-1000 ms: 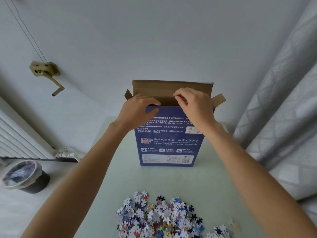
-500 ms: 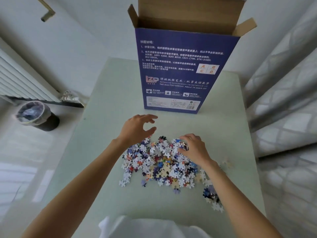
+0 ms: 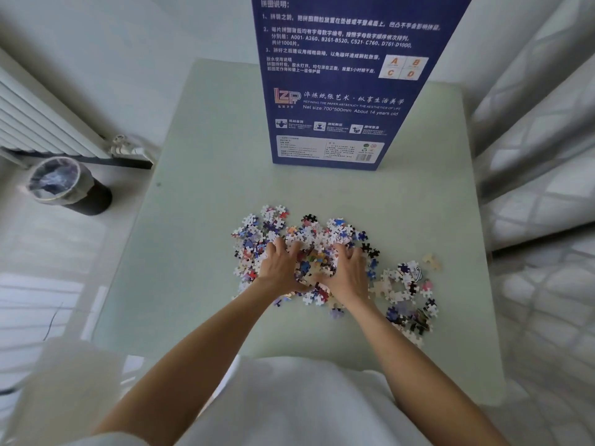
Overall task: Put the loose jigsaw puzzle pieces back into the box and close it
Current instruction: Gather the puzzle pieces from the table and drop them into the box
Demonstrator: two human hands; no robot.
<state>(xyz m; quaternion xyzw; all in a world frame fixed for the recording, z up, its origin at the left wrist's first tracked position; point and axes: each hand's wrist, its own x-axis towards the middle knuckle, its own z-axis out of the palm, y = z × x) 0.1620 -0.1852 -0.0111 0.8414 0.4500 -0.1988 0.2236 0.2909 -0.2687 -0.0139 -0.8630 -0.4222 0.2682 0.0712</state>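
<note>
A tall blue puzzle box (image 3: 338, 101) stands upright at the far side of the pale green table (image 3: 199, 220); its top is out of frame. A heap of loose jigsaw pieces (image 3: 309, 233) lies in the middle of the table. My left hand (image 3: 280, 268) and my right hand (image 3: 347, 273) rest side by side on the heap, palms down, fingers curled into the pieces and drawing them together between the thumbs. A smaller scatter of pieces (image 3: 409, 294) lies to the right of my right hand, untouched.
A black waste bin (image 3: 69, 186) with a plastic liner stands on the floor to the left, below a white radiator (image 3: 42, 123). Grey patterned curtains (image 3: 534, 156) hang close along the table's right edge. My white shirt (image 3: 289, 403) fills the bottom.
Both hands left the box's top flaps, dropped to the heap, then closed in on its middle. The camera tilted down, putting the box's open top out of view.
</note>
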